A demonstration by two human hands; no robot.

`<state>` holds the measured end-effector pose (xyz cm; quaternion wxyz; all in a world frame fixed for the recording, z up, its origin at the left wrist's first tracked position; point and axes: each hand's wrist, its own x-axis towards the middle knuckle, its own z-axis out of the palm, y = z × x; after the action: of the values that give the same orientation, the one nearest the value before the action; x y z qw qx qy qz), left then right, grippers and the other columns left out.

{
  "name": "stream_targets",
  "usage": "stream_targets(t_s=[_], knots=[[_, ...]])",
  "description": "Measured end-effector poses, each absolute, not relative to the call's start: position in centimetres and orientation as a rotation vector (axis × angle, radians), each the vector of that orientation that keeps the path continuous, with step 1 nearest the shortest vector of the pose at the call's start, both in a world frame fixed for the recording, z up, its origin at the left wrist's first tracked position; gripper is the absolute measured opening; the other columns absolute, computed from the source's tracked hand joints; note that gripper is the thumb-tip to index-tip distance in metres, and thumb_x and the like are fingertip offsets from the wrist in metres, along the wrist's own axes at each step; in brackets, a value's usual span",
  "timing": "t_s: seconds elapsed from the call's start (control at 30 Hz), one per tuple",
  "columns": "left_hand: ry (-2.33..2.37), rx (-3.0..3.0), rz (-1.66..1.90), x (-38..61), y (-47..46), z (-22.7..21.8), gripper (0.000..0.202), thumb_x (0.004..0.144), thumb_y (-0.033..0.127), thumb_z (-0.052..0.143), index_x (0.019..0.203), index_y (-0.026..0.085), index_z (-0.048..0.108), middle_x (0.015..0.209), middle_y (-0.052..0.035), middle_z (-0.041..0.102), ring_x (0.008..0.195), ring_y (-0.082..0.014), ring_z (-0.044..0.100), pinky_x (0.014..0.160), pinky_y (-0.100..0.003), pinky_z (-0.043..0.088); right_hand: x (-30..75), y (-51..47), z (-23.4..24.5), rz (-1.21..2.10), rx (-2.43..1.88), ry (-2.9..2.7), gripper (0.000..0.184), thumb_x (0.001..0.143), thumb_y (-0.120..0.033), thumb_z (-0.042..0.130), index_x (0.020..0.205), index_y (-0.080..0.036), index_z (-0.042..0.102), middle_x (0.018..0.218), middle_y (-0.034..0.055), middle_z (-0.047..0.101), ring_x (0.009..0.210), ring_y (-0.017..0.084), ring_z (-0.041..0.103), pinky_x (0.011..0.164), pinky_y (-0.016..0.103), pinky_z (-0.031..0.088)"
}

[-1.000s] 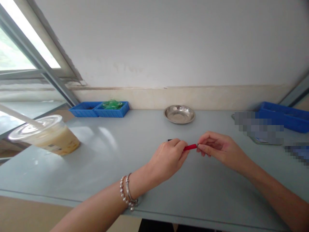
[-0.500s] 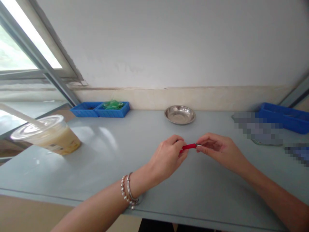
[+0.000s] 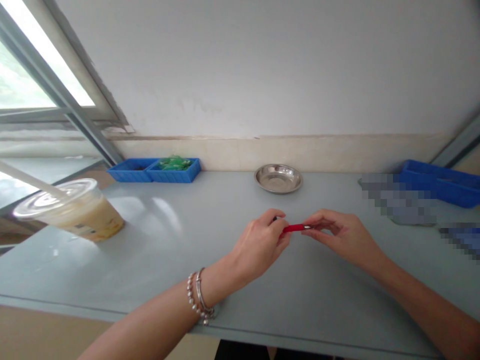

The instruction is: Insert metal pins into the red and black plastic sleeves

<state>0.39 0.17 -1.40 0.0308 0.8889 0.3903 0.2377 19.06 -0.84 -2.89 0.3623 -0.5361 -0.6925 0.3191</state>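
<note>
A slim red pen-like object (image 3: pixel 294 228) with a silvery end lies level between my two hands, above the table. My left hand (image 3: pixel 260 242), with bracelets at the wrist, is closed around its left part, which the fingers hide. A small dark bit shows by the left index finger. From the other side, my right hand (image 3: pixel 341 232) pinches the silvery end between thumb and fingertips. What exactly this end is, I cannot make out. Behind the hands stands a shallow round steel dish (image 3: pixel 278 179).
A lidded drink cup (image 3: pixel 86 215) with a straw stands on the left of the grey table (image 3: pixel 157 260). Blue bins (image 3: pixel 174 175) sit at the back left, one holding green material. Another blue bin (image 3: pixel 442 182) and blurred-out flat items are on the right.
My right hand has shifted slightly left, closer to my left hand, and a bit more of the silvery end shows. Both hands keep their grip.
</note>
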Motion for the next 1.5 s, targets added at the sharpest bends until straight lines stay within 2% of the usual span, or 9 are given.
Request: stream_targets(t_s=[0.23, 0.4, 0.6, 0.8, 0.9, 1.03, 1.2, 1.37, 1.5], knots=[[1.183, 2.773, 0.746, 0.31, 0.3, -1.52, 0.019, 0.079, 0.025, 0.045, 0.089, 0.016, 0.06, 0.102, -0.0051, 0.056, 0.075, -0.0113, 0.06, 0.068, -0.026, 0.052, 19.21, -0.84, -2.98, 0.75, -1.382, -1.843, 0.026, 0.072, -0.038, 0.054, 0.082, -0.017, 0.062, 0.077, 0.0025, 0.064, 0.07, 0.011, 0.059, 0.064, 0.021, 0.046], [1.194, 2.775, 0.757, 0.29, 0.4, -1.68, 0.019, 0.079, 0.025, 0.046, 0.089, 0.016, 0.059, 0.103, -0.0054, 0.056, 0.078, -0.0123, 0.06, 0.071, -0.028, 0.052, 19.03, -1.04, -2.52, 0.703, -1.403, -1.943, 0.029, 0.08, -0.038, 0.041, 0.08, -0.016, 0.061, 0.073, 0.002, 0.064, 0.067, 0.009, 0.059, 0.063, 0.019, 0.044], [1.182, 2.779, 0.786, 0.23, 0.47, -1.62, 0.018, 0.079, 0.025, 0.047, 0.089, 0.016, 0.059, 0.105, -0.0055, 0.055, 0.078, -0.0119, 0.059, 0.071, -0.029, 0.052, 19.27, -1.06, -2.61, 0.609, -1.405, -1.956, 0.036, 0.074, -0.038, 0.052, 0.104, -0.02, 0.048, 0.076, -0.001, 0.064, 0.067, 0.008, 0.058, 0.064, 0.018, 0.043], [1.168, 2.787, 0.788, 0.21, 0.5, -1.78, 0.019, 0.079, 0.026, 0.046, 0.089, 0.016, 0.058, 0.105, -0.006, 0.055, 0.081, -0.0122, 0.059, 0.072, -0.029, 0.052, 19.25, -1.07, -2.56, 0.54, -1.426, -2.001, 0.021, 0.079, -0.035, 0.045, 0.08, -0.016, 0.054, 0.069, -0.0012, 0.061, 0.06, 0.005, 0.054, 0.058, 0.015, 0.039], [1.172, 2.782, 0.79, 0.2, 0.56, -1.82, 0.019, 0.079, 0.026, 0.047, 0.09, 0.016, 0.058, 0.105, -0.0059, 0.055, 0.08, -0.0125, 0.059, 0.072, -0.028, 0.052, 19.31, -1.05, -2.37, 0.539, -1.443, -2.058, 0.029, 0.082, -0.039, 0.037, 0.084, -0.017, 0.055, 0.066, -0.0009, 0.06, 0.056, 0.005, 0.052, 0.055, 0.016, 0.037], [1.173, 2.773, 0.807, 0.17, 0.54, -1.67, 0.019, 0.079, 0.026, 0.046, 0.09, 0.017, 0.059, 0.105, -0.0054, 0.054, 0.075, -0.0105, 0.059, 0.07, -0.027, 0.052, 19.38, -1.01, -2.32, 0.444, -1.422, -2.068, 0.029, 0.078, -0.04, 0.046, 0.096, -0.018, 0.052, 0.07, -0.0007, 0.061, 0.056, 0.005, 0.051, 0.058, 0.016, 0.038], [1.156, 2.781, 0.801, 0.19, 0.41, -1.61, 0.018, 0.078, 0.025, 0.047, 0.088, 0.015, 0.058, 0.105, -0.0065, 0.054, 0.077, -0.0108, 0.059, 0.071, -0.027, 0.052, 19.4, -1.08, -2.28, 0.4, -1.431, -2.123, 0.029, 0.084, -0.037, 0.036, 0.077, -0.016, 0.055, 0.063, -0.0011, 0.057, 0.054, 0.004, 0.048, 0.056, 0.015, 0.035], [1.173, 2.789, 0.806, 0.16, 0.5, -1.75, 0.019, 0.079, 0.026, 0.046, 0.09, 0.017, 0.059, 0.106, -0.0056, 0.054, 0.073, -0.01, 0.059, 0.069, -0.026, 0.052, 19.45, -1.1, -2.18, 0.436, -1.477, -2.136, 0.03, 0.08, -0.043, 0.041, 0.092, -0.018, 0.054, 0.067, -0.0018, 0.058, 0.056, 0.005, 0.049, 0.053, 0.015, 0.032], [1.167, 2.804, 0.818, 0.2, 0.49, -1.69, 0.019, 0.079, 0.026, 0.047, 0.089, 0.016, 0.058, 0.105, -0.0052, 0.055, 0.076, -0.0111, 0.059, 0.07, -0.027, 0.052, 19.38, -1.06, -2.3, 0.387, -1.446, -2.193, 0.031, 0.084, -0.039, 0.035, 0.078, -0.016, 0.055, 0.067, -0.0004, 0.056, 0.06, 0.006, 0.048, 0.056, 0.016, 0.032]])
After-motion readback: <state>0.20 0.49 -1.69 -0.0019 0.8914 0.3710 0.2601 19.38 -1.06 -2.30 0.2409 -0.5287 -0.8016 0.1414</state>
